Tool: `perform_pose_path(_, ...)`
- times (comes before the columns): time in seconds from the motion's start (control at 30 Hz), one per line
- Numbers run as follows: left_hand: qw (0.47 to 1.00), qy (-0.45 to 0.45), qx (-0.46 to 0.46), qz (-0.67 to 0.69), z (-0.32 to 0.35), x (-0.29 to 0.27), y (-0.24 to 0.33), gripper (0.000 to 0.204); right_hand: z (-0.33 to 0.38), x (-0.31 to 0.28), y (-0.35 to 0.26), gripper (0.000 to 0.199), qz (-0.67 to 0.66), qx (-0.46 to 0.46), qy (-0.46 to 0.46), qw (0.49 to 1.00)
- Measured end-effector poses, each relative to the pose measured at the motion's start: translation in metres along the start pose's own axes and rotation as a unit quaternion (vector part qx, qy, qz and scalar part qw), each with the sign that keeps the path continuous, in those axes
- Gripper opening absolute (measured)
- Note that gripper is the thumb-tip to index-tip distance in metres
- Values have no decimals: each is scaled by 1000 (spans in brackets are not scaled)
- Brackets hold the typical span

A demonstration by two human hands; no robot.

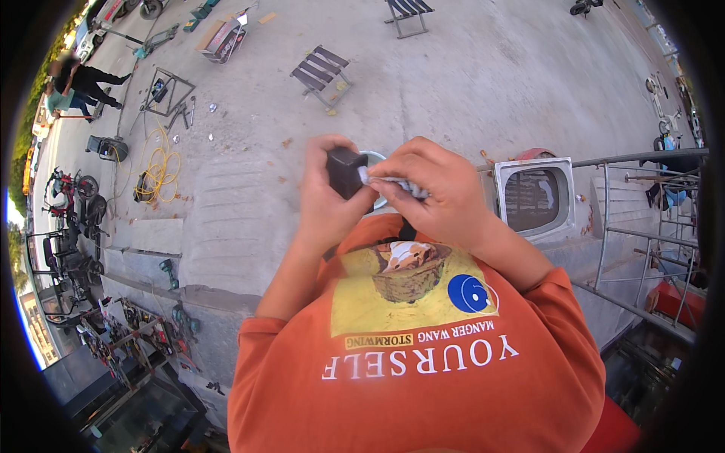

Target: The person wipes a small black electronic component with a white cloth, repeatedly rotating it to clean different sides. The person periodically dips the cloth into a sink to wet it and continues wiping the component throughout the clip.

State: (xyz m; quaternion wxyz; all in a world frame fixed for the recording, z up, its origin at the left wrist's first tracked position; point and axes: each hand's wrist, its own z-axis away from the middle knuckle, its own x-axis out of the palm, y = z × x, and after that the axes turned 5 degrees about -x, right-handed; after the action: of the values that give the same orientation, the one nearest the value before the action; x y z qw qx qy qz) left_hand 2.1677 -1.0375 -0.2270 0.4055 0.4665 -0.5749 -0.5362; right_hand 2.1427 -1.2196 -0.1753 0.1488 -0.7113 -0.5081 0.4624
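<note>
Close in front of my chest, my left hand is closed around a small black block-shaped piece. My right hand pinches a pale grey-white thing, whose end meets the right side of the black piece. A bumpy part of that pale thing shows under the right fingers; whether it is a cloth or a brush I cannot tell. Behind both hands, the light blue rim of a round container shows in part, the rest hidden by the hands and my orange shirt.
A square pale tub stands to the right beside metal rails. Ahead are two slatted folding stools and a cardboard box. At left lie a yellow cable and hand tools; people stand farther off near motorbikes.
</note>
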Motion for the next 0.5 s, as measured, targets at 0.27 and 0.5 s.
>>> perform_pose_path(0.27,994,-4,15,-109,3,-6,-1,54,-1,12,-13,17,128,2,-63,990)
perform_pose_path(0.5,946,-109,-122,281,9,-14,4,61,3,-6,-12,13,-105,56,-56,991)
